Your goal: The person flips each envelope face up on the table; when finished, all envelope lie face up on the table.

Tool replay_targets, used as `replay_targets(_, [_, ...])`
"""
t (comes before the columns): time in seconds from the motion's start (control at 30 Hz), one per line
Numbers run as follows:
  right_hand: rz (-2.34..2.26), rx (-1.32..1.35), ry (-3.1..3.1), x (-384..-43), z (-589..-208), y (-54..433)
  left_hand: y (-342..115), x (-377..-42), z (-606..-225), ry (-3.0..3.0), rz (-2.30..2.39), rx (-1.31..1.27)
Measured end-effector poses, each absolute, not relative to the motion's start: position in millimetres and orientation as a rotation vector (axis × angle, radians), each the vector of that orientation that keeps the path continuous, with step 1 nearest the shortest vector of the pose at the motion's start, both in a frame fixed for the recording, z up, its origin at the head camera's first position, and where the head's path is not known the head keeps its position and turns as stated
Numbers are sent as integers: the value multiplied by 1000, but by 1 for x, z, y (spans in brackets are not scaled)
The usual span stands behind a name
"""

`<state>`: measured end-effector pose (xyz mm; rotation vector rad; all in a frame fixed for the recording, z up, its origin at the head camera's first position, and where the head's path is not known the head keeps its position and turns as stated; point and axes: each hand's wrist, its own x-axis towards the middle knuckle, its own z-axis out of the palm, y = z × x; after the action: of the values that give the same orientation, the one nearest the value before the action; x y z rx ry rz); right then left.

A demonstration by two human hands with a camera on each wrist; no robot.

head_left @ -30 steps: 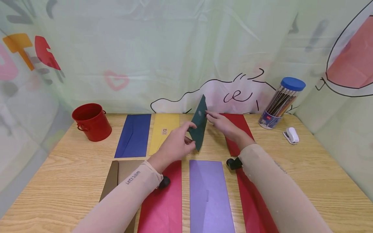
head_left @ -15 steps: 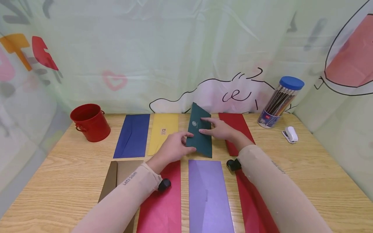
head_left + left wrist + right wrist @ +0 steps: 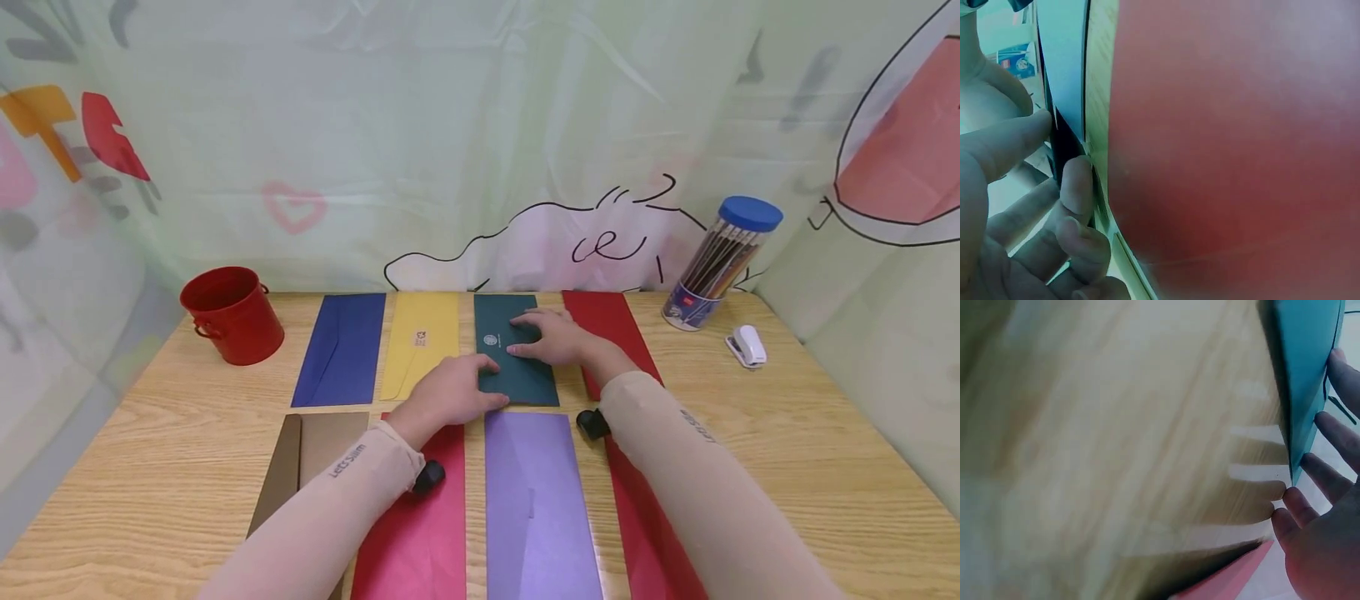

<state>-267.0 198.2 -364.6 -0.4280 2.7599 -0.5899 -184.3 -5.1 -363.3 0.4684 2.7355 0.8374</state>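
Note:
A dark green envelope [image 3: 517,383] with a small round white emblem lies on the table in the back row. My left hand [image 3: 453,387] is at its left edge, index finger and thumb spread apart on the near left corner. Its curved fingers also show in the left wrist view, beside a dark edge [image 3: 1066,147]. My right hand [image 3: 555,337] rests on the envelope's right half, fingers spread. In the right wrist view, the straight fingers of the right hand [image 3: 1329,544] touch the teal-looking envelope [image 3: 1307,381].
Blue [image 3: 345,350], yellow [image 3: 427,312] and red [image 3: 600,317] envelopes complete the back row. Brown [image 3: 337,442], pink-red [image 3: 420,542], purple [image 3: 536,500] and another red envelope [image 3: 637,517] lie nearer. A red bucket [image 3: 232,321] stands left; a pencil jar [image 3: 712,267] and white stapler [image 3: 747,346] are right.
The green envelope, raised on edge between both hands a second ago, has tipped down flat on the table. Both hands have lowered with it, and the left fingers have loosened.

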Motion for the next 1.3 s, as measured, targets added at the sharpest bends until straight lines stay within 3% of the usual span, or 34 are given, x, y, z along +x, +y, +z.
replay_targets(1.0, [-415,-353,2757,-265,-356,188,5,-185,-361,2775,563,452])
replay_targets(1.3, [-510,-413,2787,-269,-348,218,12,-185,-354,2809,662,547])
